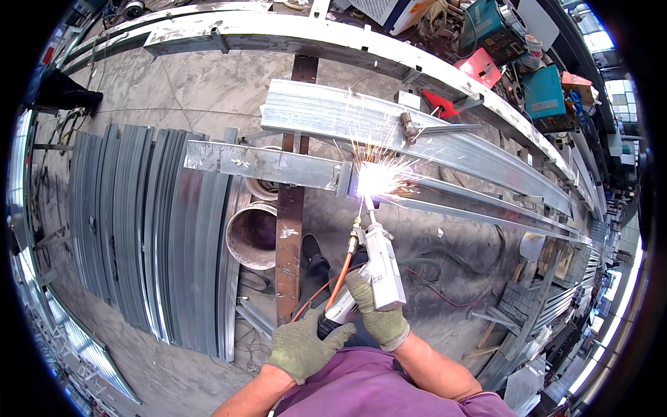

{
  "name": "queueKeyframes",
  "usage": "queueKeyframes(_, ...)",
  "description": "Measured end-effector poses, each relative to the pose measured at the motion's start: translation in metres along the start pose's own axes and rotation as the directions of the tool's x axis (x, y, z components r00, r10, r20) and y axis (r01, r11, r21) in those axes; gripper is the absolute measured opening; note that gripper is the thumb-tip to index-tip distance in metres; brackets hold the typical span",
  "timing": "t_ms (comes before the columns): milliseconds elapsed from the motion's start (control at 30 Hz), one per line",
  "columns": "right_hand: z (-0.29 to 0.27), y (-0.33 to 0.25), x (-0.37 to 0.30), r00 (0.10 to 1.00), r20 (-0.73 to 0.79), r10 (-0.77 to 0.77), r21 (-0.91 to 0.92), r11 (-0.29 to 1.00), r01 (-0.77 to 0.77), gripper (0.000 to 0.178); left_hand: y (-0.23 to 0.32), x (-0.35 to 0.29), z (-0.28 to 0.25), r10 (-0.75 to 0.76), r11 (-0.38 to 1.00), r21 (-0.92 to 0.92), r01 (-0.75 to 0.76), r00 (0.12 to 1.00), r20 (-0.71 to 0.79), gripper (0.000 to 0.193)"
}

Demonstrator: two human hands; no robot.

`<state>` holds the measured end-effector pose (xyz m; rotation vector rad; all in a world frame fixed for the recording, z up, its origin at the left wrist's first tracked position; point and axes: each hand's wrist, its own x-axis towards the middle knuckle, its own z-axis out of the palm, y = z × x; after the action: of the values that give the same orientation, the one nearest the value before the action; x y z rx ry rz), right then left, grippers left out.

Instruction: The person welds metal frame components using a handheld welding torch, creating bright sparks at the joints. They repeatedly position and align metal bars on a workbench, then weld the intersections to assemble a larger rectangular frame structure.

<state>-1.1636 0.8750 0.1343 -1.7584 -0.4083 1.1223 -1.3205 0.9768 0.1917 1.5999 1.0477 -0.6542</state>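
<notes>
Both my hands wear green work gloves and grip a white, boxy welding torch (381, 267) with an orange hose (340, 279) and brass fitting alongside. My right hand (379, 311) wraps the torch's body. Lower and to the left, my left hand (306, 347) closes around its dark rear end. At the torch's tip a bright flash with flying sparks (375, 179) hides the spot being worked. That spot lies at the right end of a short galvanized steel piece (271, 165), where longer metal profiles (479, 206) run off to the right.
A rusty steel beam (289, 257) runs beneath the workpiece, beside a round, open-topped bucket (253, 236). Many grey metal profiles (146, 229) lie at left. A hammer (410, 129) rests on a wide galvanized beam (326, 111). Teal machines (544, 92) stand far right. Another person's dark-clad leg (69, 92) shows far left.
</notes>
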Motion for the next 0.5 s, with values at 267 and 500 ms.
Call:
queueKeyframes(267,0.0050,-0.0069,-0.0007,1.000,-0.017,0.001,0.016,1.000,-0.001,0.069,-0.0046,-0.0018,0.0021,0.003,1.000,0.010,-0.003,1.000,-0.019,0.073)
queueKeyframes(500,0.0068,-0.0104,-0.0002,0.997,-0.027,-0.077,-0.045,0.996,0.076,0.068,-0.0089,-0.0014,0.0032,0.037,0.999,-0.013,-0.037,0.999,-0.021,0.090)
